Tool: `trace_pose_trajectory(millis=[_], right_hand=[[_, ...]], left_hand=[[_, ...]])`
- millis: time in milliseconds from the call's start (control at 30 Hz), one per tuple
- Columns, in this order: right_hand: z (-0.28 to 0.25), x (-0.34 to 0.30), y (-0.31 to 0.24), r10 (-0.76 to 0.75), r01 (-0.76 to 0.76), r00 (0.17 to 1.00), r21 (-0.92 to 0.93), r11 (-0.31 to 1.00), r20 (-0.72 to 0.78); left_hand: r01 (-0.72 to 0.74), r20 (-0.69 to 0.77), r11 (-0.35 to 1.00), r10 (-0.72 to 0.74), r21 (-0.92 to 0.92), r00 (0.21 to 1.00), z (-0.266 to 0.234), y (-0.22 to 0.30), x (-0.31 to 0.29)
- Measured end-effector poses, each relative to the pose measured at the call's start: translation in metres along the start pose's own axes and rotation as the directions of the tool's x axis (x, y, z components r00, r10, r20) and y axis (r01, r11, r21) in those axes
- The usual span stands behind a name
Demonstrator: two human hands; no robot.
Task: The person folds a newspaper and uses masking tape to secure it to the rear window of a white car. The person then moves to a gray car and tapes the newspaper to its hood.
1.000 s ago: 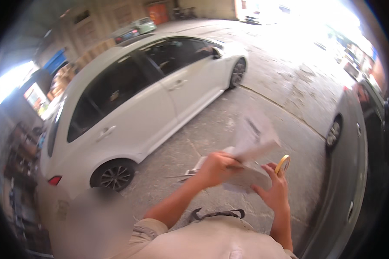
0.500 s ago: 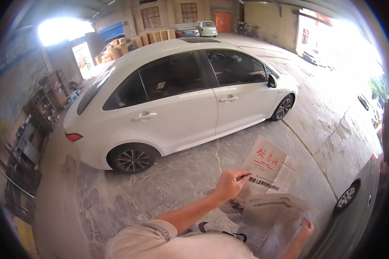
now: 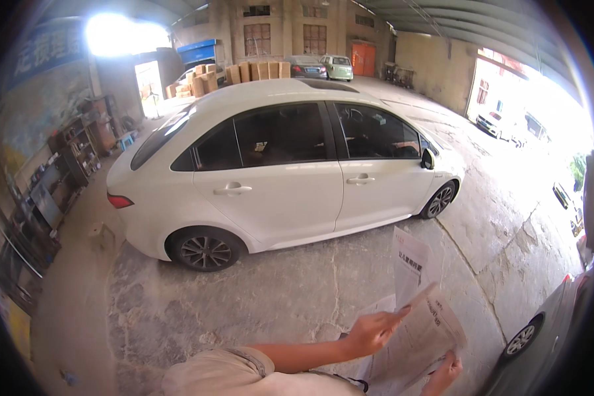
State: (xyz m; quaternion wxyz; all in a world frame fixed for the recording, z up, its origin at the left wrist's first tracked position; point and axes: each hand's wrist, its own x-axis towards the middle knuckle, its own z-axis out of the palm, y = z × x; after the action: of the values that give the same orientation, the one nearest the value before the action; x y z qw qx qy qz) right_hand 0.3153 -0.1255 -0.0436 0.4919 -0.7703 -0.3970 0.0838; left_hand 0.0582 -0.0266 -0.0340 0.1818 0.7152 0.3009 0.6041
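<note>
Left hand and right hand are pinching the newspaper. Floor is running along the near side of the white car and on past its front. The grey car is standing right of the white car, edging that floor. Apart from the white car's near side, the newspaper is hanging, left hand gripping its left edge, right hand its lower right.

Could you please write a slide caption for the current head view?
Left hand and right hand hold newspaper sheets, with a white car standing beyond.
</note>
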Motion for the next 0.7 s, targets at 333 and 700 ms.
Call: trace_pose_trajectory(millis=[333, 700], right_hand=[[0.045, -0.053, -0.094, -0.356, 0.277, 0.93, 0.459, 0.844, 0.094], [0.03, -0.015, -0.091, -0.256, 0.249, 0.967, 0.295, 0.922, -0.016]], left_hand=[[0.153, 0.392, 0.955, -0.043, -0.254, 0.919, 0.045, 0.019, -0.043], [0.156, 0.463, 0.867, 0.094, -0.473, 0.881, 0.049, 0.013, -0.035]])
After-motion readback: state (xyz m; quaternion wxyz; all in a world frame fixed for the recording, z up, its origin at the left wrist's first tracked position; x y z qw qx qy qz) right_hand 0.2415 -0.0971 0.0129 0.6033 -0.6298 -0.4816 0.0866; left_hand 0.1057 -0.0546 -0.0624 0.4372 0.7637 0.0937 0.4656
